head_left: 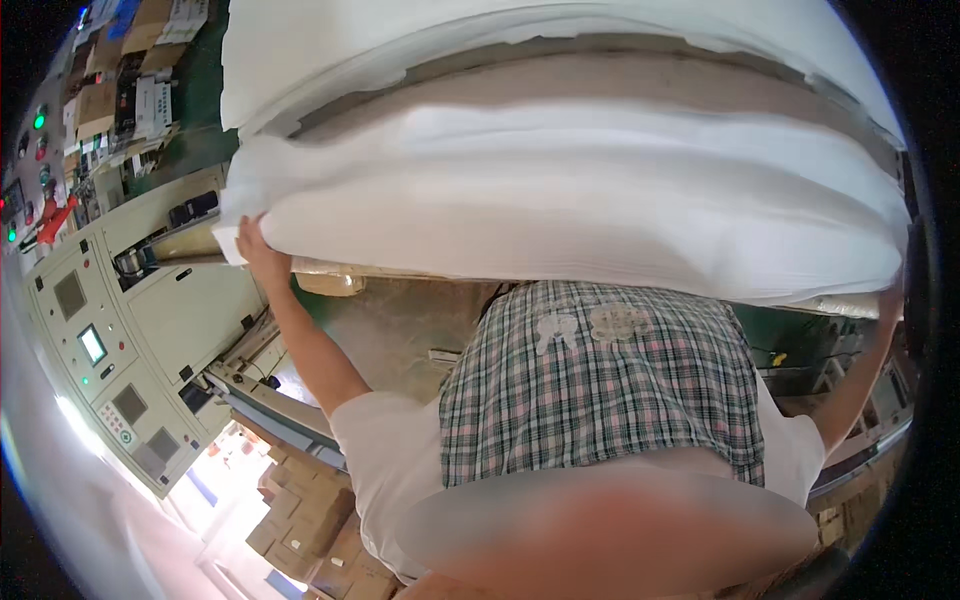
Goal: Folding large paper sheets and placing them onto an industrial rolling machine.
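Head view: left hand [262, 254] grasps the white sheet [570, 215], right hand [890, 300] finger state cannot be determined, and uneven pull could crease it.

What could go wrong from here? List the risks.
The white material ripples between the left hand and the right hand, so it might end up creased or uneven. Its near edge appears close to the checked apron, so leaning forward could push it askew.
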